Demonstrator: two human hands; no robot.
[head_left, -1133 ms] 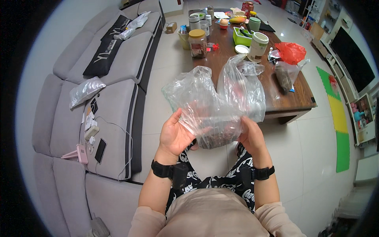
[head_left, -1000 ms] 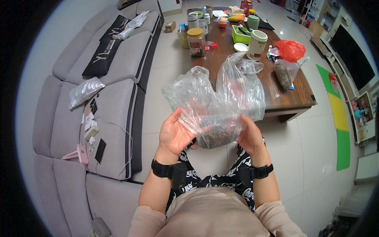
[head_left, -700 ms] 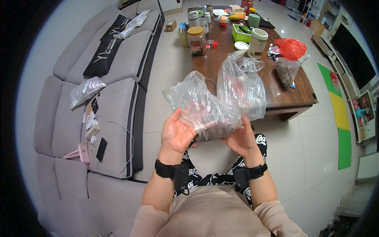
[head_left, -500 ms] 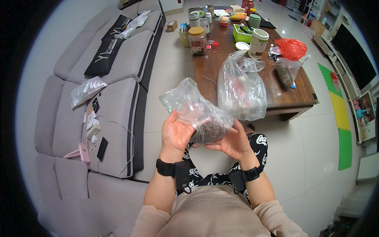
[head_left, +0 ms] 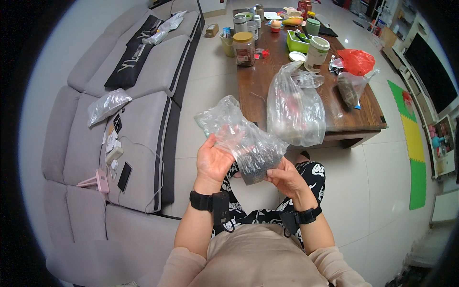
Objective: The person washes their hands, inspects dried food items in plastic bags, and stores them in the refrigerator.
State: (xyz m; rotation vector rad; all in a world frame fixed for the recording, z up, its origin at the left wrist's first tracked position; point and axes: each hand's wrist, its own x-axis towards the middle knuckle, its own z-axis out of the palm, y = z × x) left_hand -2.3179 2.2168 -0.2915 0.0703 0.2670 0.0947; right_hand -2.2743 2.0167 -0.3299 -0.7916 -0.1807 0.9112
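My left hand [head_left: 214,160] holds a crinkled clear plastic bag [head_left: 239,124] from beneath, thumb raised at its left side and fingers partly seen through the film. Dark, fine-textured contents [head_left: 256,160] fill the bottom of this bag, which is tilted toward me. My right hand [head_left: 284,177] pinches the bag's lower right corner between thumb and fingers. Just beyond, a larger clear bag [head_left: 296,112] with indistinct contents stands at the near edge of the wooden table [head_left: 349,119].
Jars [head_left: 244,50], a green container [head_left: 297,43], a red bag [head_left: 358,61] and another filled bag [head_left: 351,88] crowd the table. A grey sofa [head_left: 138,158] with phones and cables runs along the left. A foam mat [head_left: 413,143] lies by the television stand [head_left: 442,148].
The held bag has come away from the larger bag, which remains at the table. My right hand has moved down and inward, now pinching the held bag's lower corner.
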